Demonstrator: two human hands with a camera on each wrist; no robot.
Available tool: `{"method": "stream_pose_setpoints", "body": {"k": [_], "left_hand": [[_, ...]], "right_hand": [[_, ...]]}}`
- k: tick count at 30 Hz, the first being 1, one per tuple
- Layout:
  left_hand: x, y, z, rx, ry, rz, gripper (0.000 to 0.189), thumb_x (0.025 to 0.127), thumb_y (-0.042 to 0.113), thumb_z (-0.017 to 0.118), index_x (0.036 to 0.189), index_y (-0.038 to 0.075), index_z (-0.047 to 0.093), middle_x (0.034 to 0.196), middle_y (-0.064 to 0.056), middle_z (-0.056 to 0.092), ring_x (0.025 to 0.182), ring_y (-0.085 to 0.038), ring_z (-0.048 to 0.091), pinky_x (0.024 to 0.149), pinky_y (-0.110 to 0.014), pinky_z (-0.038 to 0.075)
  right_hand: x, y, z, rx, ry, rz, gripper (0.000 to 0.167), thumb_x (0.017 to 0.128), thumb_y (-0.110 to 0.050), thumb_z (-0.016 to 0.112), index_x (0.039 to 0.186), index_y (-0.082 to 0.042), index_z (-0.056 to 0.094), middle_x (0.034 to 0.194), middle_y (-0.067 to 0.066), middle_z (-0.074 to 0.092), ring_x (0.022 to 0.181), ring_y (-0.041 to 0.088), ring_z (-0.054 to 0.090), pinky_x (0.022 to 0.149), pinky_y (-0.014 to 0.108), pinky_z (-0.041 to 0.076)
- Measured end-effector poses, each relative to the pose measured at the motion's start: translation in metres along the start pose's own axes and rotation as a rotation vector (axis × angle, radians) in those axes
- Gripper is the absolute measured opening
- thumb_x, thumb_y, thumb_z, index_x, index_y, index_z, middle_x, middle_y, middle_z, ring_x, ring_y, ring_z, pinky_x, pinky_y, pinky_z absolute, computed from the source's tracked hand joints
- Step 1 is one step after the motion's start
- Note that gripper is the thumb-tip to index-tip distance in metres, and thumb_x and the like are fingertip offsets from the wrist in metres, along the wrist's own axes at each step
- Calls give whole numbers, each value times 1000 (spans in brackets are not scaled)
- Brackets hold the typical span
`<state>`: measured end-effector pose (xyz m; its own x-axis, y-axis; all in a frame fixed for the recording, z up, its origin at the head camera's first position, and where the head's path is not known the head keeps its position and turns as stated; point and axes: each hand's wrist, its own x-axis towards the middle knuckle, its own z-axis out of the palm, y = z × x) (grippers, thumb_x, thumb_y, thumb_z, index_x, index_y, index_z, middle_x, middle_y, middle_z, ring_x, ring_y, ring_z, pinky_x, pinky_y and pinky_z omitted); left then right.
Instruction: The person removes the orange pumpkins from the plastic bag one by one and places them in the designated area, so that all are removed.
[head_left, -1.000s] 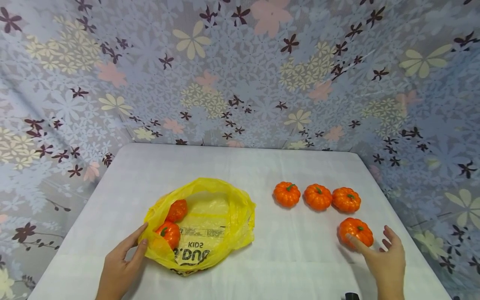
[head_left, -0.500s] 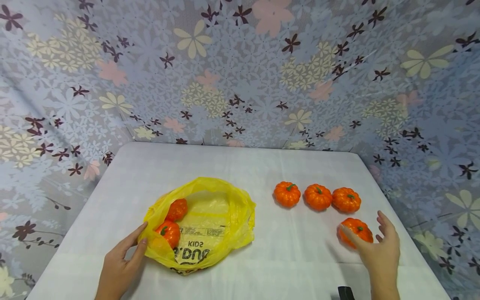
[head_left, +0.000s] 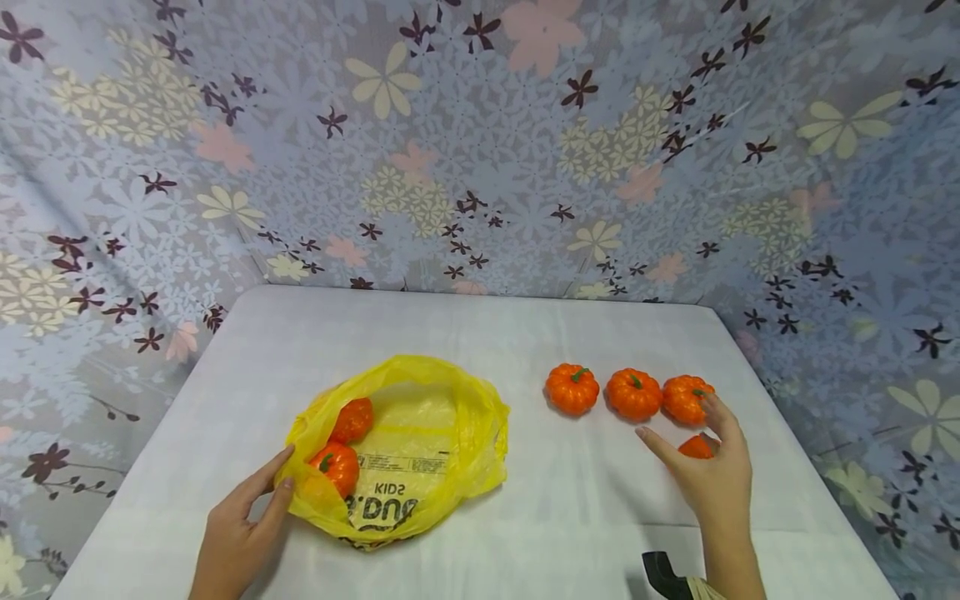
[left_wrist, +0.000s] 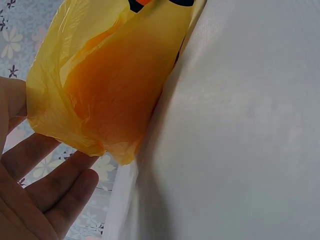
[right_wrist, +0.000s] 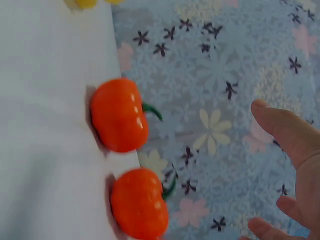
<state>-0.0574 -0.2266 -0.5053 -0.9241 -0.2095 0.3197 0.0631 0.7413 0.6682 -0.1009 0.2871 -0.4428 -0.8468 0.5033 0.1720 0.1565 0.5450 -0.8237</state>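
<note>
A yellow plastic bag with dark lettering lies with its mouth spread, two orange toy pumpkins inside at its left. My left hand pinches the bag's left rim between thumb and fingers; the left wrist view has an orange shape showing through the thin plastic. Fingers spread apart, my right hand hovers over a toy pumpkin, hiding most of it. Its fingertips overlap the right end of a row of three more pumpkins. In the right wrist view, nothing lies between thumb and fingers.
White cloth covers the table, and a floral curtain rises behind and at both sides. A black piece on a strap sits at my right wrist.
My right hand has moved left and forward, from beside the nearest loose pumpkin to above it, toward the row. The left hand and bag have stayed in place.
</note>
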Motion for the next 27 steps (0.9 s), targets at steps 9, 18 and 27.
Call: {"method": "stream_pose_setpoints", "body": {"k": [9, 18, 27], "left_hand": [[0, 1, 0, 14, -4, -9, 38, 100, 25, 66, 137, 21, 65, 126, -5, 69, 97, -16, 65, 95, -14, 43], [2, 1, 0, -16, 0, 10, 38, 100, 24, 67, 138, 21, 65, 127, -5, 69, 96, -10, 65, 90, 0, 29], [1, -1, 2, -38, 11, 38, 39, 98, 21, 68, 137, 20, 65, 126, -6, 69, 94, -7, 64, 90, -1, 31]], "right_hand": [[-10, -9, 31, 27, -124, -139, 98, 71, -32, 95, 151, -7, 44, 147, 14, 49, 129, 33, 48, 103, 50, 44], [-22, -18, 67, 70, -252, -213, 96, 69, -40, 94, 146, -4, 49, 145, 14, 52, 128, 32, 49, 103, 51, 45], [-39, -41, 101, 162, -377, -263, 92, 66, -35, 96, 144, -10, 53, 142, 8, 56, 126, 29, 51, 103, 48, 46]]}}
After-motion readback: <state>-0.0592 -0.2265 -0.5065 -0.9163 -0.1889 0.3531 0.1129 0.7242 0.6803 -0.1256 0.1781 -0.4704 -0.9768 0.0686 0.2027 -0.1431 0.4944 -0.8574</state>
